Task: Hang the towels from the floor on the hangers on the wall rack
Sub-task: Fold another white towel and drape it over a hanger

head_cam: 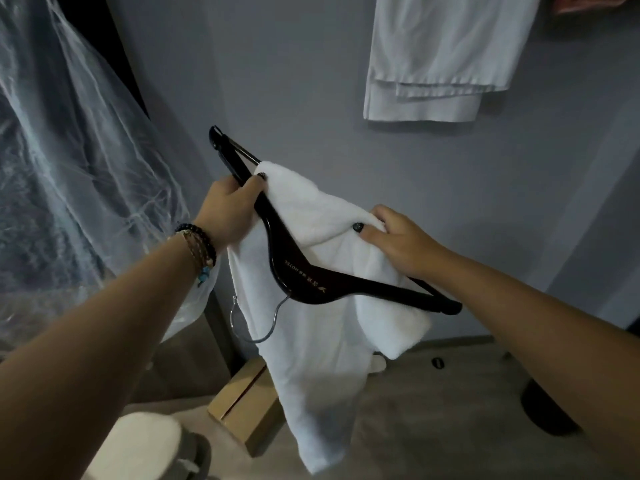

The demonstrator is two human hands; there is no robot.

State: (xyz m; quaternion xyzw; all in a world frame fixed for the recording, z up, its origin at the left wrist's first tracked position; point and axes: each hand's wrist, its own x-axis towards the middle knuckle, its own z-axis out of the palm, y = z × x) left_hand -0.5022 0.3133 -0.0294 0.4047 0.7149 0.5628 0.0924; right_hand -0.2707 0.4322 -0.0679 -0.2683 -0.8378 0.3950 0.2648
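Observation:
A black wooden hanger (311, 271) is held upside down in front of me, its metal hook (258, 320) pointing down. A white towel (311, 341) is threaded over its bar and hangs toward the floor. My left hand (228, 209) grips the hanger's left arm together with the towel's edge. My right hand (398, 237) pinches a fold of the towel near the hanger's right arm. Another white towel (436, 57) hangs on the wall at the upper right; its hanger and the rack are out of view.
A clear plastic garment cover (76, 168) hangs at the left. On the floor lie a cardboard box (242, 410), a white slipper (138, 445) and a dark object (543, 407) at the right. The grey wall (311, 81) is straight ahead.

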